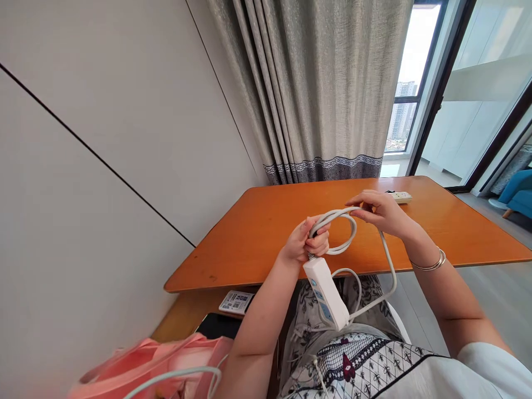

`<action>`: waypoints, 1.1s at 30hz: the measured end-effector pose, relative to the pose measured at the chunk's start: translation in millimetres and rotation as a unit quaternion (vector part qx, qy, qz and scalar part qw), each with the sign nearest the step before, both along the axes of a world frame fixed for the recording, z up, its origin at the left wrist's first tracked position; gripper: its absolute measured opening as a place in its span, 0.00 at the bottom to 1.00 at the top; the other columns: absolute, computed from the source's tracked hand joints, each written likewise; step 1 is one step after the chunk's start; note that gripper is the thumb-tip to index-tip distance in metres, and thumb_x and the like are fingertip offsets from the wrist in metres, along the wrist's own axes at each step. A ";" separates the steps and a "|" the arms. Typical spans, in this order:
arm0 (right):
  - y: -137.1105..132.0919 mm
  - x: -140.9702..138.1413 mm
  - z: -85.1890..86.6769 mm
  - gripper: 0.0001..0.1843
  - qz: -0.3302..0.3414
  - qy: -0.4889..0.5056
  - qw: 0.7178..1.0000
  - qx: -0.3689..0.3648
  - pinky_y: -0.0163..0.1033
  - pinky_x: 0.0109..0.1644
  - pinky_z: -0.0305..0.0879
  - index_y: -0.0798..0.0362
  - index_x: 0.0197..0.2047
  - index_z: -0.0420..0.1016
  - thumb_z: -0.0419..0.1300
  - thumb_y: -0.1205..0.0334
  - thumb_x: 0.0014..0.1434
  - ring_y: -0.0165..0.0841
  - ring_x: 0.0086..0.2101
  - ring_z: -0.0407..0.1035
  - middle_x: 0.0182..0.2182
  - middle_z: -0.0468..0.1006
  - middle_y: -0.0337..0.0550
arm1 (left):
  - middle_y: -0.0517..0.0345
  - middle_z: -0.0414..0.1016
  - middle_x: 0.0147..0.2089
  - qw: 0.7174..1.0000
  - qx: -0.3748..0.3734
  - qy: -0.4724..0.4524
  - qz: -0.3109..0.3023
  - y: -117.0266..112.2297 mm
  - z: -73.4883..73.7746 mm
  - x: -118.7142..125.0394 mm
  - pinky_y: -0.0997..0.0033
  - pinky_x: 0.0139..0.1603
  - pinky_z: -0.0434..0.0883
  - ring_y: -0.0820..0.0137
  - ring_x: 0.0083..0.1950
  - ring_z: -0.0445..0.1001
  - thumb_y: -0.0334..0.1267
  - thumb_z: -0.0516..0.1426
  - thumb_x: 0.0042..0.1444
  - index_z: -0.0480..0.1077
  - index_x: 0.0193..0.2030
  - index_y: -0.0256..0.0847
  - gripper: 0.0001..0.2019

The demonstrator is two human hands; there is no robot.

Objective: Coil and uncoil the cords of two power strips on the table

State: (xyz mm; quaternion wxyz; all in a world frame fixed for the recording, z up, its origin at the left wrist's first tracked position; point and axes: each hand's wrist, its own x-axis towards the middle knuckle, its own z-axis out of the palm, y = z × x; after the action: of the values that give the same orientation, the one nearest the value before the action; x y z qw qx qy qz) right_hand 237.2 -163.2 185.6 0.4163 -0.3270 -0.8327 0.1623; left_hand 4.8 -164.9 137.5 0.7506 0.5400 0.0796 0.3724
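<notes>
My left hand (306, 243) is closed around a looped white cable (349, 244), at the spot where it meets a white power strip (326, 293). The strip hangs tilted below that hand, over my lap, with blue panels along one side. To the right, my right hand (376, 211) pinches a stretch of the same cable between thumb and fingers, at the top of the loop. From there the cable drops in a wide bend past the strip's lower end. Part of the coil is hidden inside my left fist.
An orange-brown wooden table (233, 233) stands before me. Another power strip (401, 197) lies on it beyond my right hand. At lower left are a pink bag (153, 366), a black flat item (218, 326) and a labelled white box (236, 302). A curtain (332, 88) hangs behind.
</notes>
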 end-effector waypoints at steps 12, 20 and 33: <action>10.8 41.0 -53.8 0.18 0.079 0.253 0.912 -0.312 0.35 0.26 0.63 0.49 0.45 0.70 0.63 0.46 0.60 0.24 0.19 0.54 0.21 0.57 0.26 | 0.78 0.33 0.13 0.961 -0.094 -0.162 0.205 0.3 22.8 -22.4 0.80 0.10 0.43 0.81 0.12 0.24 0.60 0.48 0.66 0.52 0.26 0.44 0.25; 25.5 17.3 -97.9 0.26 -0.141 0.282 0.948 -0.053 0.35 0.23 0.54 0.48 0.62 0.67 0.50 0.44 0.68 0.28 0.20 0.53 0.24 0.60 0.32 | 0.77 0.31 0.15 0.960 -0.093 -0.169 0.201 -5.7 20.7 -10.4 0.78 0.11 0.38 0.81 0.13 0.24 0.59 0.44 0.68 0.50 0.28 0.44 0.24; -26.3 -23.3 -89.2 0.26 -0.059 -0.206 0.971 -0.105 0.40 0.43 0.65 0.54 0.69 0.61 0.48 0.63 0.69 0.39 0.39 0.75 0.43 0.81 0.51 | 0.75 0.38 0.16 0.931 -0.103 -0.235 0.258 -8.3 29.5 -5.8 0.80 0.13 0.45 0.80 0.13 0.31 0.55 0.44 0.70 0.48 0.28 0.43 0.23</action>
State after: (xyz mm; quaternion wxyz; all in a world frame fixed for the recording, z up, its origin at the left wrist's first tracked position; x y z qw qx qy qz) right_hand 213.9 -189.5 96.4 0.2081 -0.4440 -0.8580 0.1531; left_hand -1.0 -173.2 167.0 0.6771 0.3178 0.0758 0.6593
